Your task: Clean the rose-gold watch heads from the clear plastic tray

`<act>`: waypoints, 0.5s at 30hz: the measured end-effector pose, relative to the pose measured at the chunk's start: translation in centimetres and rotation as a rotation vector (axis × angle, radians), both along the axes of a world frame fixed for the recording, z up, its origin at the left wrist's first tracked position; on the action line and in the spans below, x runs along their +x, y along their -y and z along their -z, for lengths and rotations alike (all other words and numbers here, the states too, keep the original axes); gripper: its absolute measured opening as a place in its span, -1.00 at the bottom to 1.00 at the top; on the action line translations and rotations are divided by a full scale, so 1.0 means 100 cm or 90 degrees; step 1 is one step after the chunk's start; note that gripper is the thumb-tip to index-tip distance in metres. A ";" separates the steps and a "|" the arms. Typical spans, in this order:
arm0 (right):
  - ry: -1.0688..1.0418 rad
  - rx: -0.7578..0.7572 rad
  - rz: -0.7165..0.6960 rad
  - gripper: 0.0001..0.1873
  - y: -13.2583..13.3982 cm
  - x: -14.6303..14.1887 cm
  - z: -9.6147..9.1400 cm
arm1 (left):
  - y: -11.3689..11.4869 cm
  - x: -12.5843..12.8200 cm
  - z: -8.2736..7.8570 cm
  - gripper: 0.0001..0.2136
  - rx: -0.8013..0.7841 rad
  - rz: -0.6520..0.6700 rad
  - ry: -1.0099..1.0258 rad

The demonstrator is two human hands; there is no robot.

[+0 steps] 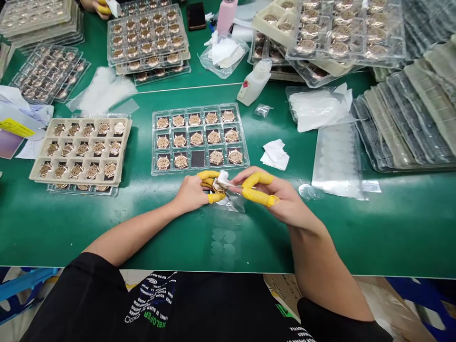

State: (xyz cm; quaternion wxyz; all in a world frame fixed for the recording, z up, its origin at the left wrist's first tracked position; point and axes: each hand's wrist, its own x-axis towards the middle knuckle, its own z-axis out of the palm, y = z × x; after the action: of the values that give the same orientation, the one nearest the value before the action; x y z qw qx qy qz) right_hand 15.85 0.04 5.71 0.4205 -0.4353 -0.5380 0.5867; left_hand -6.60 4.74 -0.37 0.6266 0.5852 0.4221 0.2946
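Between the yellow-covered fingers of my left hand (195, 191) is a gold-coloured watch case (218, 186), gripped by its sides. My right hand (276, 191), with yellow finger cots on two fingers, pinches a white wipe (224, 179) that touches the watch case. Under the hands lies a small clear plastic bag (235, 204). Just beyond them sits a clear tray (154, 156) of watch cases, with one compartment in its front row holding only a dark pad (198, 158). A clear sheet with round stickers (223, 242) lies nearer the table edge.
To the left, a cream tray (34, 175) of watch cases rests on another tray. A white bottle (254, 83), a folded wipe (275, 154) and bagged wipes (318, 107) lie to the right. Stacked trays (402, 114) fill the far right. Another person's hand (102, 8) shows at the top left.
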 end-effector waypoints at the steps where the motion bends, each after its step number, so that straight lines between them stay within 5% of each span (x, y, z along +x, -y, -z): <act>1: -0.001 -0.007 -0.020 -0.77 0.000 -0.005 0.002 | 0.000 0.000 0.001 -0.42 0.002 0.001 0.001; 8: 0.038 0.029 0.192 -0.68 -0.004 0.008 0.010 | 0.000 0.001 0.001 -0.42 -0.026 -0.019 0.002; 15: -0.004 -0.040 -0.036 -0.73 0.001 -0.008 0.005 | -0.001 0.000 -0.001 -0.43 -0.024 -0.004 0.017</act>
State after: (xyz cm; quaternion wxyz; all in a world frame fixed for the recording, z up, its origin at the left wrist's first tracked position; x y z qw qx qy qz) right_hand 15.06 -0.02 5.26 0.3916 -0.4315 -0.5301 0.6160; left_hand -6.57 4.84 -0.29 0.6420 0.5680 0.4212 0.2964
